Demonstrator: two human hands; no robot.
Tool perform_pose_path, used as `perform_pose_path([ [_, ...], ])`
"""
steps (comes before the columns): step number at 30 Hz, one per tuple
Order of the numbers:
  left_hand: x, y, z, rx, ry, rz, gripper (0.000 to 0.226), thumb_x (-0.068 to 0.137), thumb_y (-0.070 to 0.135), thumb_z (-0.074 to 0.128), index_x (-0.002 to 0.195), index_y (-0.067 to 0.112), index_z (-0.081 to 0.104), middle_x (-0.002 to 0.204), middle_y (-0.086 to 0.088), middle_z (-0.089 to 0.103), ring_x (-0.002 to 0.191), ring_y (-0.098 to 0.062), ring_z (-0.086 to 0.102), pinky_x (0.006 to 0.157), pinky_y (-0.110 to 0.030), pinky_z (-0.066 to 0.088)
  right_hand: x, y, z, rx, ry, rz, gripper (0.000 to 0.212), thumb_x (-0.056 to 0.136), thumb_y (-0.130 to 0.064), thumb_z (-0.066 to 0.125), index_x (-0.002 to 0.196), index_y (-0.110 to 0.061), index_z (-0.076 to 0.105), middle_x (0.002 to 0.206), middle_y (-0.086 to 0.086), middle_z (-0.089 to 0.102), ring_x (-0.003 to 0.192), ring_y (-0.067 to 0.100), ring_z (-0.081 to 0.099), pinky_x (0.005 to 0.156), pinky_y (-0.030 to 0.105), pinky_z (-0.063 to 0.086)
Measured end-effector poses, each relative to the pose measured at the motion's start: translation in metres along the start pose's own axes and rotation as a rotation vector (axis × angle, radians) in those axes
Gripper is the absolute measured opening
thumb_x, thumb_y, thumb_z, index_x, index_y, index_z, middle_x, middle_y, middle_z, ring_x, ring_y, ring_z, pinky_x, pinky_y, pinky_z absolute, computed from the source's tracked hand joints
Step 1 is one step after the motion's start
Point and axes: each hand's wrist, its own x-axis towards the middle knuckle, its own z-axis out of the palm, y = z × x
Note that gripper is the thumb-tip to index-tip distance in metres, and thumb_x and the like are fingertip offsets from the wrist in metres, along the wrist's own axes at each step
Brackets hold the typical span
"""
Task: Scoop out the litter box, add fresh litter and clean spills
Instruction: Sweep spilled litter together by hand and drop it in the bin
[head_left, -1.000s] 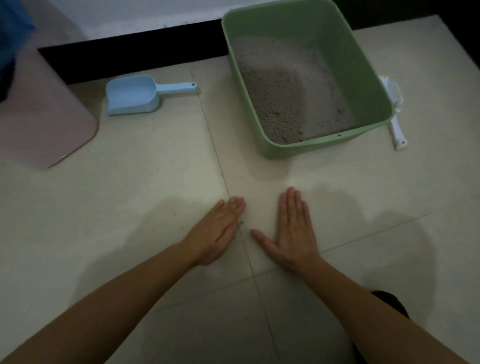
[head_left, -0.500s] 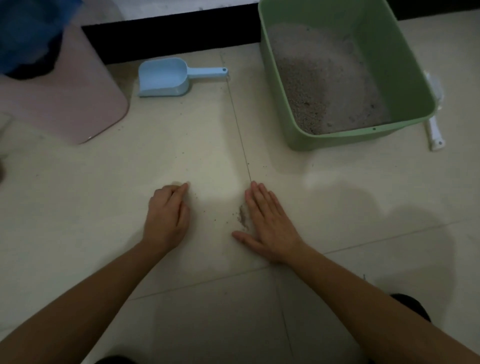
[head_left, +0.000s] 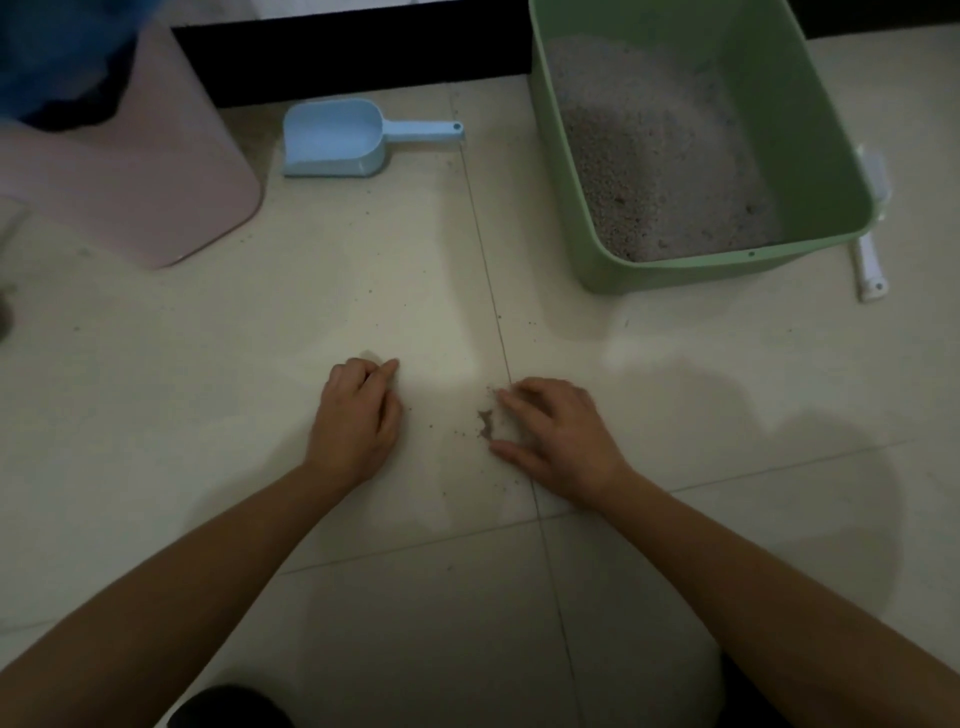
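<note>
A green litter box (head_left: 727, 267) half full of grey litter (head_left: 654, 156) stands on the tiled floor at the upper right. The blue scoop (head_left: 332, 137) lies empty to its left by the wall. Between my hands, a small pile of spilled litter (head_left: 485, 418) sits on the tile near a grout line. My right hand (head_left: 556, 441) rests on the floor with fingers and thumb curled around that pile. About a hand's width to the left, my left hand (head_left: 358, 415) rests on the floor with its fingers curled, holding nothing I can see.
A pink bin (head_left: 156, 182) with a blue liner (head_left: 57, 47) stands at the upper left. A white scoop handle (head_left: 868, 270) pokes out behind the litter box's right side. Loose grains dot the floor (head_left: 363, 291) between the scoop and my hands.
Both hands went from flat, straight fingers to curled. The left hand slid left, away from the right. A small pile of litter has gathered by my right hand's fingers.
</note>
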Motion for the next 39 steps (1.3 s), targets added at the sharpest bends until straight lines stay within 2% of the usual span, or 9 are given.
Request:
perform_pose_path([
  [2,-0.003,0.002,0.001,-0.005,0.000,0.012,0.046,0.091,0.021,0.040,0.121,-0.005,0.061,0.092,-0.017,0.053,0.086,-0.034,0.049,0.077,-0.041,0.046,-0.002,0.004,-0.008,-0.046,-0.094,0.055,0.066,0.085,-0.063,0.060,0.133,-0.017,0.059,0.118,0.007,0.054,0.107,0.024,0.048,0.091,0.038,0.043],
  [4,-0.005,0.004,0.002,-0.015,0.002,0.013,0.045,0.090,0.021,0.041,0.120,-0.005,0.062,0.091,-0.017,0.053,0.084,-0.034,0.049,0.076,-0.041,0.046,0.001,0.001,-0.007,0.001,-0.139,0.077,0.066,0.084,-0.063,0.061,0.133,-0.019,0.060,0.112,0.006,0.051,0.100,0.022,0.045,0.089,0.035,0.044],
  [13,-0.011,0.016,0.007,-0.042,-0.013,0.021,0.044,0.089,0.017,0.041,0.120,-0.007,0.062,0.093,-0.015,0.053,0.087,-0.031,0.048,0.078,-0.037,0.043,0.010,-0.020,0.014,0.254,0.032,0.057,0.015,0.085,-0.026,0.075,0.095,-0.016,0.079,0.086,0.003,0.063,0.075,0.022,0.059,0.064,0.028,0.051],
  [21,-0.016,0.027,0.010,-0.053,-0.090,0.158,0.040,0.092,0.022,0.044,0.114,-0.003,0.065,0.090,-0.013,0.055,0.083,-0.029,0.052,0.074,-0.036,0.045,0.019,-0.025,0.014,0.185,-0.065,0.008,0.019,0.090,-0.020,0.065,0.082,-0.003,0.068,0.079,0.013,0.059,0.073,0.029,0.058,0.070,0.033,0.046],
  [23,-0.019,0.034,0.015,-0.074,-0.128,0.185,0.041,0.093,0.029,0.046,0.114,0.001,0.067,0.091,-0.009,0.057,0.083,-0.025,0.053,0.074,-0.031,0.046,0.018,-0.017,0.005,0.190,-0.110,0.091,0.023,0.094,-0.022,0.058,0.087,-0.003,0.068,0.085,0.014,0.061,0.080,0.031,0.060,0.076,0.033,0.046],
  [25,-0.022,0.043,0.023,-0.094,-0.150,0.209,0.043,0.093,0.035,0.048,0.113,0.004,0.070,0.090,-0.007,0.058,0.083,-0.023,0.054,0.074,-0.027,0.046,0.014,-0.002,-0.010,0.162,-0.109,0.274,0.020,0.097,-0.020,0.057,0.097,-0.003,0.069,0.096,0.015,0.063,0.091,0.031,0.059,0.084,0.036,0.046],
  [28,-0.023,0.056,0.035,-0.138,-0.125,0.197,0.038,0.094,0.032,0.050,0.107,0.005,0.073,0.083,-0.007,0.057,0.076,-0.025,0.055,0.070,-0.030,0.048,0.007,0.022,-0.029,0.142,-0.037,0.453,0.018,0.096,-0.017,0.060,0.100,-0.001,0.069,0.098,0.016,0.064,0.093,0.031,0.060,0.083,0.032,0.043],
  [33,-0.023,0.061,0.042,-0.174,-0.018,0.172,0.031,0.094,0.028,0.054,0.092,0.007,0.077,0.074,-0.005,0.054,0.067,-0.023,0.051,0.062,-0.029,0.044,0.002,0.028,-0.034,0.148,-0.054,0.509,0.018,0.095,-0.017,0.061,0.099,-0.002,0.069,0.098,0.015,0.064,0.092,0.031,0.060,0.082,0.030,0.042],
  [39,-0.020,0.071,0.044,-0.203,0.037,0.085,0.029,0.093,0.026,0.055,0.088,0.005,0.074,0.076,-0.006,0.059,0.074,-0.021,0.053,0.069,-0.028,0.044,0.006,0.027,-0.035,0.168,-0.076,0.527,0.021,0.097,-0.018,0.058,0.103,-0.001,0.068,0.101,0.016,0.064,0.095,0.031,0.059,0.084,0.032,0.043],
])
